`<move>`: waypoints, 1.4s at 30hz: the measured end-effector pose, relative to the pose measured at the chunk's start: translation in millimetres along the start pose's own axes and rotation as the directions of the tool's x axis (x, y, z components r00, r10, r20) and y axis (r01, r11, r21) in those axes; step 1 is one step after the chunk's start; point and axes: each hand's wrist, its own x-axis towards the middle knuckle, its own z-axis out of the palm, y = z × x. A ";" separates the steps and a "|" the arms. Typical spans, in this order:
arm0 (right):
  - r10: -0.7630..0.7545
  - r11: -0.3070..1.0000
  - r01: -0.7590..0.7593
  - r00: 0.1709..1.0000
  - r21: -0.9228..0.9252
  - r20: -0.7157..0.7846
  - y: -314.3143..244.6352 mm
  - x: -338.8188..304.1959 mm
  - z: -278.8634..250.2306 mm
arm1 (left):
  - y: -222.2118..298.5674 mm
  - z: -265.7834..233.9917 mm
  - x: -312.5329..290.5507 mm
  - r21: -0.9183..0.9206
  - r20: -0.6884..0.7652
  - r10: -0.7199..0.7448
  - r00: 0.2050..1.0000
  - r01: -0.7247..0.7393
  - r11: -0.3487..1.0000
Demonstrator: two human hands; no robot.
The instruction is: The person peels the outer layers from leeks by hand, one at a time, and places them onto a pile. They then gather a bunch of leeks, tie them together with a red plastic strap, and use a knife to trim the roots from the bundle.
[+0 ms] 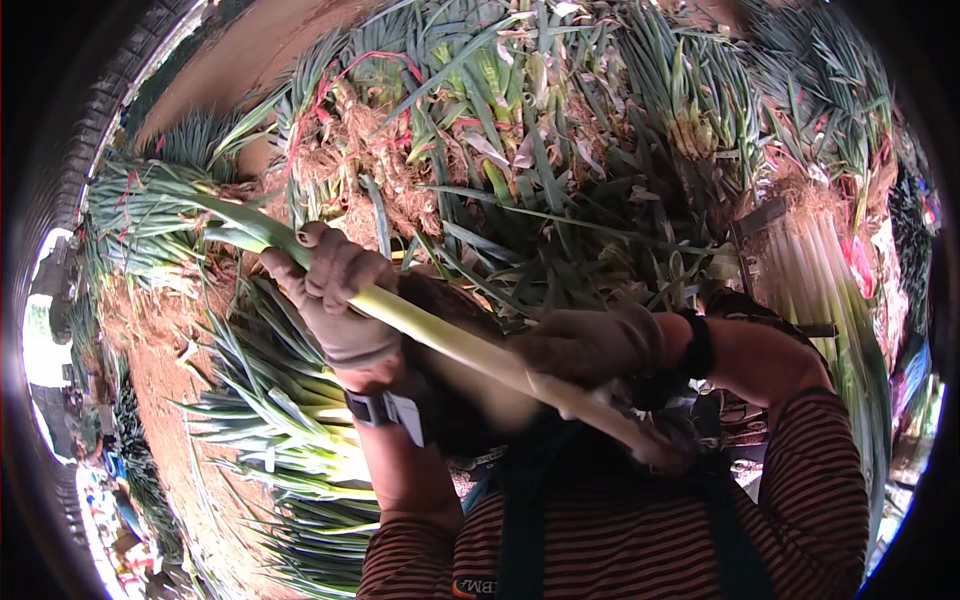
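One large green onion (440,333) slants across in front of me, its leaves at the upper left and its root end (665,450) at the lower right, blurred near my lap. My left hand (340,298), in a grey-brown glove, is closed round the stalk just below the green leaves. Along the pale lower stalk, my right hand (595,345), gloved too, is at the stalk; motion smears its fingers, so their grip cannot be made out. A blurred pale patch shows just under the stalk.
Bundles of green onions with red ties (375,150) lie across the far side, roots toward me. Loose leaves (560,235) are heaped in the middle. More green onions (300,420) lie at my left. A bundle of pale stalks (825,270) is at the right, beside a dark metal piece (760,218).
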 end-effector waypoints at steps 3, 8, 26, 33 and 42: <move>-0.157 0.984 0.158 0.987 0.085 -0.018 37.4 -19.0 0.8 | 44.6 -27.2 -7.2 0.095 -0.123 0.172 0.977 -0.160 0.982; 0.025 0.995 -0.047 0.970 -0.089 -0.242 52.6 -77.3 19.1 | 112.3 -92.6 -42.1 0.233 -0.368 0.309 0.877 -0.235 0.944; -0.630 0.424 -0.135 0.666 -0.895 -0.399 12.8 -151.1 0.4 | 117.2 -83.4 -53.8 0.598 -0.408 0.453 0.793 -0.142 0.789; -0.002 0.967 -0.092 0.929 -0.237 -0.369 34.3 -78.2 2.4 | 95.8 -90.9 -30.4 0.366 -0.472 0.331 0.817 -0.160 0.917; 0.102 0.893 -0.260 0.912 -0.368 -0.398 36.1 -122.9 48.0 | 90.7 -128.8 -11.3 0.256 -0.580 0.108 0.807 0.055 0.965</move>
